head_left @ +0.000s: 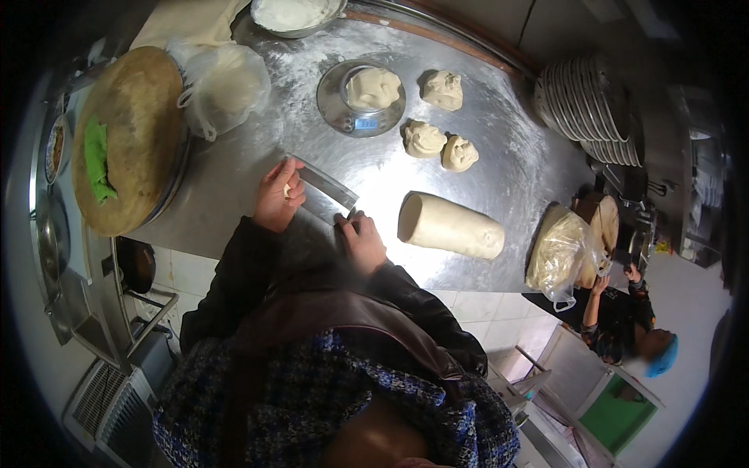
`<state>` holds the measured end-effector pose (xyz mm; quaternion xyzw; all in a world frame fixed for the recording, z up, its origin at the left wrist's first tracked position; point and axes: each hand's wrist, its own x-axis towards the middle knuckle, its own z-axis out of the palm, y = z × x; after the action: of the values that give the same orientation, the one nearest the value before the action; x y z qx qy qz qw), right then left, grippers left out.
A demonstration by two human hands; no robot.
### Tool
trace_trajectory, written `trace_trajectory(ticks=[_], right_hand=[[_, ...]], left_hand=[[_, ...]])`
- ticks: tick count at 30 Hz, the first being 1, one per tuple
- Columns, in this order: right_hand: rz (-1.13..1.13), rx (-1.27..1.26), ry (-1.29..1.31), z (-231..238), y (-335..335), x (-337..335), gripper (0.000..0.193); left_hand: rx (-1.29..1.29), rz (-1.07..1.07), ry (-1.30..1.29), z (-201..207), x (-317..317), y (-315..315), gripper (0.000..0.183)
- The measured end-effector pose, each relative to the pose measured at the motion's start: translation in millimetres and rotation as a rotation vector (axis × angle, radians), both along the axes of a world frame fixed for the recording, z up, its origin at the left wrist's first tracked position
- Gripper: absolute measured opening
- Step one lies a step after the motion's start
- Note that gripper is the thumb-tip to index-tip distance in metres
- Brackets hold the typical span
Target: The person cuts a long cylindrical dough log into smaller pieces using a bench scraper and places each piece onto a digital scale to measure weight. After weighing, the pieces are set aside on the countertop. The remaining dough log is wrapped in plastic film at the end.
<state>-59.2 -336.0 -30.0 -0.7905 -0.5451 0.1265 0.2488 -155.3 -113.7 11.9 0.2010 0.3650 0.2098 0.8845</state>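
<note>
My right hand (363,240) is closed round the dark handle of a knife (321,182) with a broad metal blade, held over the metal table. The blade slants up and left toward my left hand (279,195). The fingers of that hand are curled, with a small pale bit of dough (287,190) showing among them; its fingertips are close to the blade's far end, and whether they touch it I cannot tell. A thick dough log (452,226) lies right of my right hand. Beyond the knife, a lump of dough (374,88) rests on a round digital scale (334,109).
Three dough pieces (441,90) sit right of the scale. A round wooden board (148,140) bears a green cloth (98,160) at left, beside a plastic bag (226,86). Flour fills a bowl (296,30). Stacked plates (581,101), a filled bag (560,249) and another person (624,320) are at right.
</note>
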Motion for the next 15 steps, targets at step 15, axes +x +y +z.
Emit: trace_trajectory(ticks=[15], right_hand=[[-0.459, 0.35, 0.369, 44.7, 80.8, 78.4, 0.01]], left_hand=[[0.572, -0.306, 0.192, -22.9, 48.7, 19.4, 0.033]])
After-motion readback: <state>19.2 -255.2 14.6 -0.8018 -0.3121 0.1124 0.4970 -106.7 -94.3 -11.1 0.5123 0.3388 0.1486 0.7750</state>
